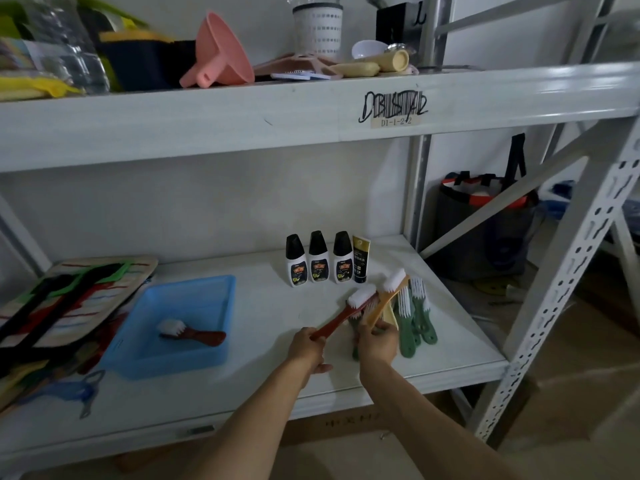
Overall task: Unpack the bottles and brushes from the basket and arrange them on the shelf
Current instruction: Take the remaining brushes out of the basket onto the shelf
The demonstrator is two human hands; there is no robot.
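The left hand (pixel 308 351) grips a red-handled white-bristled brush (pixel 346 311), the right hand (pixel 377 342) an orange-handled one (pixel 388 296), while the blue plastic basket (pixel 194 362) holds one red brush (pixel 190 332).

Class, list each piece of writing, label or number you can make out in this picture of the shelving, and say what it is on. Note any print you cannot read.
"D1-1-2-2": small tag under the barcode sticker on the front beam of the upper shelf; black scribble covers the barcode.
Labels on the three white bottles: too small and blurred to read.
Print on the black and gold tube: too small to read.
Faint marks on the brown surface under the lower shelf: not legible.
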